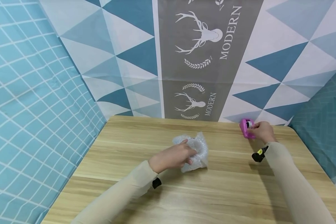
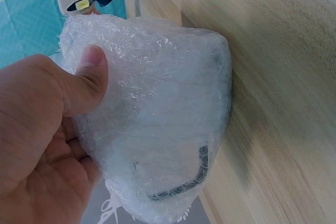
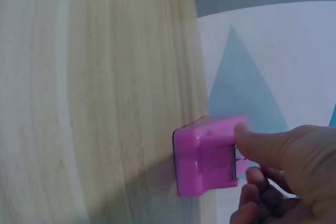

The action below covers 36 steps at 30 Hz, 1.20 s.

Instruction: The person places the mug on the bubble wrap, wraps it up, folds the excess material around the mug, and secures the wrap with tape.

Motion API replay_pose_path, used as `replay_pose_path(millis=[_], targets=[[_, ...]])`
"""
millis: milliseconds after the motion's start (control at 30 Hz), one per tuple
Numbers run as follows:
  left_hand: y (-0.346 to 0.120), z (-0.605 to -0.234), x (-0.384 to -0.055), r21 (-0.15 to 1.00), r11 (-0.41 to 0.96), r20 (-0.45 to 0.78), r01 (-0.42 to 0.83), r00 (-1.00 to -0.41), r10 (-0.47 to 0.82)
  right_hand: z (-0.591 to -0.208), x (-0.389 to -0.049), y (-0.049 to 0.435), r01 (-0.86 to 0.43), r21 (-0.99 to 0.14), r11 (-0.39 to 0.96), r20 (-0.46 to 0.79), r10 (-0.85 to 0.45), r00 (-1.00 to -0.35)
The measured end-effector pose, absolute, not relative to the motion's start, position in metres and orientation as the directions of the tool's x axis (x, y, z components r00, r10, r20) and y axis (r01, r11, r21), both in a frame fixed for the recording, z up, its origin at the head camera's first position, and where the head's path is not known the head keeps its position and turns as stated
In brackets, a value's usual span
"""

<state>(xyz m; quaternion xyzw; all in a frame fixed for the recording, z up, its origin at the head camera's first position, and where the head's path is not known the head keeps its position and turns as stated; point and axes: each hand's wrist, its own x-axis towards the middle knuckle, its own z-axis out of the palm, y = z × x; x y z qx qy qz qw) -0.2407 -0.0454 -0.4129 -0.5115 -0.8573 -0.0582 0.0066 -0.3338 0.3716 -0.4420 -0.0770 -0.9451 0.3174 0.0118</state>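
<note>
A bubble-wrapped bundle (image 1: 199,152) stands on the table, gripped by my left hand (image 1: 172,157). In the left wrist view the thumb presses on the near side of the bubble wrap (image 2: 152,98), and the other fingers go behind it. A dark curved line shows through the wrap; what is inside cannot be made out. Near the table's back right edge, my right hand (image 1: 261,130) pinches a pink tape dispenser (image 1: 244,128) at its cutter end. The right wrist view shows the thumb on the dispenser's (image 3: 210,153) top end, other fingers curled below.
The wooden table (image 1: 226,193) carries both things. Behind it hangs a patterned cloth (image 1: 190,71) with triangles and deer heads. A blue checked cloth (image 1: 25,109) covers the left side, and a teal one (image 1: 324,130) the right.
</note>
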Motion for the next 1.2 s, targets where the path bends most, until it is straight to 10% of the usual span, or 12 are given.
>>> replay_pose_path(millis=[1200], targets=[[-0.045, -0.4108, -0.2386, 0.081, 0.474, 0.082, 0.877, -0.48, 0.874, -0.4365, -0.3298, 0.3735, 0.381, -0.762, 0.523, -0.298, 0.239, -0.924]])
